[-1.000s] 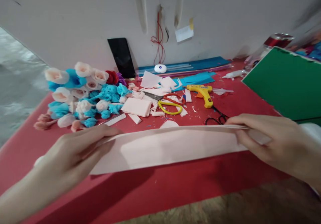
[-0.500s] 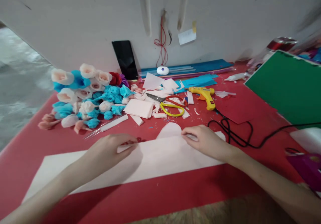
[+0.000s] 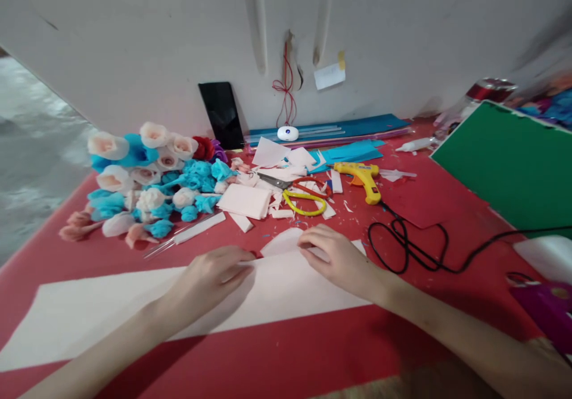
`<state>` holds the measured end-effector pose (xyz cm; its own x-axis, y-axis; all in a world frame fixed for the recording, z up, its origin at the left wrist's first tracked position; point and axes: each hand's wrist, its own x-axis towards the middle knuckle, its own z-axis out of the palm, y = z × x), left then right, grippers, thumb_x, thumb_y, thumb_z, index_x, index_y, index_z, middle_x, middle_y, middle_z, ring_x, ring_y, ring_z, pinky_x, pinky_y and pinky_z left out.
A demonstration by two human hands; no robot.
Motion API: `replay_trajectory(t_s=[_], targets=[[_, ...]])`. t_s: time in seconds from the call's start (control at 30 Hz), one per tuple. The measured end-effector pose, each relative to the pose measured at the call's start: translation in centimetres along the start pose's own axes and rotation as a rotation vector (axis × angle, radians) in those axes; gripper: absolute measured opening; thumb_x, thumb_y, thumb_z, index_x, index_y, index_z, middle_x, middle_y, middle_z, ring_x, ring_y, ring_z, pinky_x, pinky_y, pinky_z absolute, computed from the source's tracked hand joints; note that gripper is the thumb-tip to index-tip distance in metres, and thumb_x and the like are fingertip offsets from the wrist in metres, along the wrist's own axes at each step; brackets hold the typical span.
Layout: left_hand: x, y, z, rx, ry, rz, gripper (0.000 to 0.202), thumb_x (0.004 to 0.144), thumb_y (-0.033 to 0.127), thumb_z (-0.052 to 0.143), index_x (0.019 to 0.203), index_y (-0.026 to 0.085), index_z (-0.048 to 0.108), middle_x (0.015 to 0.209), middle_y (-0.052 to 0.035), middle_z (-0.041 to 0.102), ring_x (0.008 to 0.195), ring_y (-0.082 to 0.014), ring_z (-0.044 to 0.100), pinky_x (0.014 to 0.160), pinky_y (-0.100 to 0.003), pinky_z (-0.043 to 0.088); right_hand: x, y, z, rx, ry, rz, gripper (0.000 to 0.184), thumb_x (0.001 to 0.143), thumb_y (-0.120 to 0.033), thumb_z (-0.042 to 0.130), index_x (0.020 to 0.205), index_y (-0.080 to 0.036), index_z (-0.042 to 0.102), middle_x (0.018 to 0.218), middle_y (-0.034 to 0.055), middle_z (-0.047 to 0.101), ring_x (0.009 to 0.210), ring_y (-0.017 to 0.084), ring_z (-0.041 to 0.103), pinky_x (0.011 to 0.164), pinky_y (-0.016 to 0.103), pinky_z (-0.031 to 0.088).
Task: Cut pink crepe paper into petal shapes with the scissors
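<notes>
A long pale strip of crepe paper (image 3: pixel 98 304) lies across the red tabletop in front of me. My left hand (image 3: pixel 221 274) pinches the strip's far edge near its middle, thumb against fingers. To the right, my right hand (image 3: pixel 333 256) is closed on the same edge with its fingertips. Between the two hands, a rounded pale paper piece (image 3: pixel 280 244) shows behind the strip's far edge; its lower part is hidden. Whether the rounded piece is also held in my right fingertips is hard to see.
Paper flowers (image 3: pixel 154 175) crowd the left. Scissors (image 3: pixel 292 190) lie among paper scraps, beside a yellow glue gun (image 3: pixel 361 178) with a looping black cord (image 3: pixel 406 247). A green board (image 3: pixel 504 167) is at the right. A phone (image 3: pixel 221 113) leans on the wall.
The paper strip has slid to the left along the table. My right hand and the rounded piece have moved left too, and my left hand sits slightly further right, so the hands are closer together.
</notes>
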<state>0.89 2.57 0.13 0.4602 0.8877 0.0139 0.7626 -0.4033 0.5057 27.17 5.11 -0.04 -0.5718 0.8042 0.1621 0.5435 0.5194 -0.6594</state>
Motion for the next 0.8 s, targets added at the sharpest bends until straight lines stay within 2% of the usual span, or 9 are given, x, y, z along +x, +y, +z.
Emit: replay_trajectory(t_s=[0.2,0.33,0.43,0.5,0.6,0.8], targets=[[-0.9,-0.6,0.3,0.015,0.104,0.066,0.017,0.087,0.027,0.048,0.096,0.022,0.062,0.095,-0.0015,0.068,0.085,-0.0129,0.065,0.072,-0.019,0.052,1.1,-0.2,-0.1,-0.006,-0.057,-0.132,0.014,0.087,-0.020,0.050,0.097,-0.019,0.060,0.097,0.0030,0.066,0.093,0.013,0.059,0.087,0.026,0.045],[-1.2,-0.1,1.0,0.008,0.181,0.073,0.015,0.088,0.023,0.049,0.100,0.021,0.059,0.093,-0.0017,0.065,0.083,-0.0109,0.062,0.073,-0.018,0.049,3.6,1.1,-1.0,-0.141,0.047,-0.072,0.023,0.086,-0.011,0.044,0.102,-0.017,0.059,0.108,0.0074,0.062,0.107,0.017,0.054,0.094,0.033,0.042],[-1.4,-0.3,1.4,0.044,0.194,0.172,0.017,0.090,0.018,0.047,0.103,0.020,0.057,0.097,-0.0032,0.064,0.086,-0.0114,0.061,0.077,-0.020,0.047,6.0,2.8,-1.5,-0.277,0.106,-0.010,0.029,0.085,-0.006,0.044,0.110,-0.014,0.056,0.117,0.0120,0.056,0.115,0.021,0.048,0.099,0.039,0.038],[-1.6,-0.6,1.5,0.088,0.223,0.256,0.019,0.091,0.014,0.044,0.104,0.019,0.057,0.097,-0.0039,0.065,0.086,-0.0125,0.061,0.079,-0.022,0.047,7.4,3.8,-1.8,-0.355,0.114,0.022,0.026,0.086,-0.016,0.051,0.112,-0.013,0.055,0.118,0.0113,0.054,0.112,0.023,0.049,0.094,0.044,0.041],[-1.8,-1.1,1.5,0.157,0.271,0.343,0.020,0.092,0.013,0.042,0.104,0.019,0.057,0.093,-0.0040,0.066,0.084,-0.0142,0.061,0.079,-0.026,0.046,8.8,4.5,-1.9,-0.448,0.096,0.046,0.034,0.087,-0.032,0.054,0.117,-0.017,0.052,0.121,0.0089,0.052,0.105,0.022,0.053,0.087,0.045,0.046],[-1.9,-1.2,1.5,0.214,0.299,0.384,0.017,0.091,0.014,0.043,0.099,0.017,0.059,0.090,-0.0045,0.067,0.082,-0.0152,0.062,0.078,-0.028,0.047,10.0,3.7,-1.8,-0.572,0.004,0.052,0.034,0.087,-0.034,0.054,0.116,-0.016,0.052,0.117,0.0086,0.055,0.099,0.021,0.056,0.082,0.042,0.049]])
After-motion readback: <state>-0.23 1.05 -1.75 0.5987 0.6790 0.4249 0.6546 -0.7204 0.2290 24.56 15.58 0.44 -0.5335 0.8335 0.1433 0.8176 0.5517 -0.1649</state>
